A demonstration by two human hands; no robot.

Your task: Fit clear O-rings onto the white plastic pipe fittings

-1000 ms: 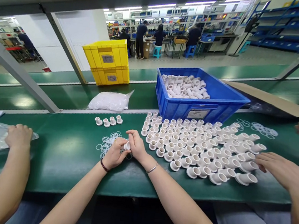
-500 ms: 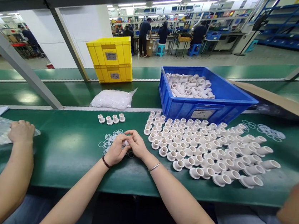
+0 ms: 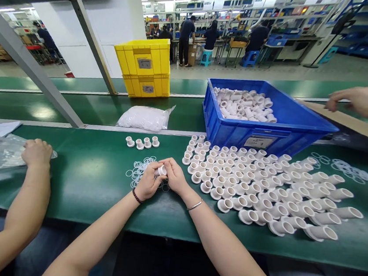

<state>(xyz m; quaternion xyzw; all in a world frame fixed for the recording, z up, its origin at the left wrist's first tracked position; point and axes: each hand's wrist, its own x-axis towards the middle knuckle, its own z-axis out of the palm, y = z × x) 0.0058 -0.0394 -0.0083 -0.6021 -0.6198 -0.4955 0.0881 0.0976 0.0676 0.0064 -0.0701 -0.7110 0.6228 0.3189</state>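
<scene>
My left hand and my right hand meet over the green belt, both closed on one small white plastic fitting held between their fingertips. Under and left of the hands lies a scatter of thin clear rings. To the right stand several rows of white fittings, open ends up. A short row of white fittings stands apart further back.
A blue crate of white parts sits behind the rows, with a plastic bag and yellow bins to its left. A co-worker's hand rests on a clear bag at left. Another person's hand reaches at right.
My hands stay together and have turned the fitting, which now shows between the fingertips. The person at right has lifted a hand from the fittings up toward the crate's far side.
</scene>
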